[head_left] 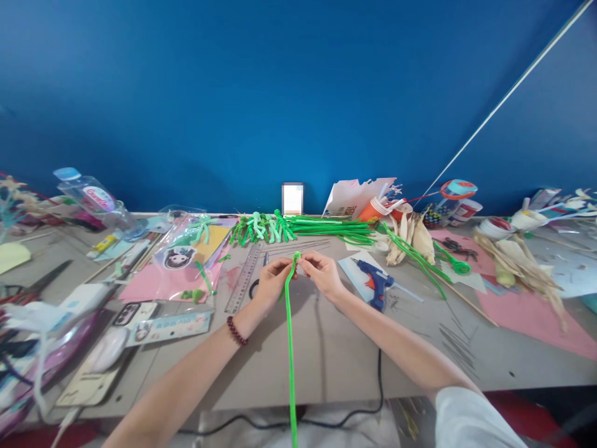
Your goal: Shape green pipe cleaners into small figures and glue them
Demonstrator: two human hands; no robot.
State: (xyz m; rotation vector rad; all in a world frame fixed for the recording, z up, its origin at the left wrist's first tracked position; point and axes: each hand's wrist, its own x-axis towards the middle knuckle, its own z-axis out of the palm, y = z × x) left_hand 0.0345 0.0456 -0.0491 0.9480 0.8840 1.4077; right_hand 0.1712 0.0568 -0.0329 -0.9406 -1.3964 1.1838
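A long bright green pipe cleaner (290, 348) hangs from my fingertips down past the table's front edge, its upper end bent into a small curl. My left hand (276, 277) pinches it just below that curl. With thumb and forefinger, my right hand (319, 270) grips the curled end from the other side. Both hands meet above the middle of the table. Behind them lie a bundle of straight green pipe cleaners (331, 229) and several twisted green pipe-cleaner pieces (263, 228).
To the right lies a blue hot glue gun (380, 283), near dried corn husks (410, 242). A clear ruler (242, 280), a plastic bag (180, 249), a phone (133, 314) and scissors (46, 280) are on the left. A bottle (97, 199) leans by the blue wall. A black cable (380, 379) crosses the front edge.
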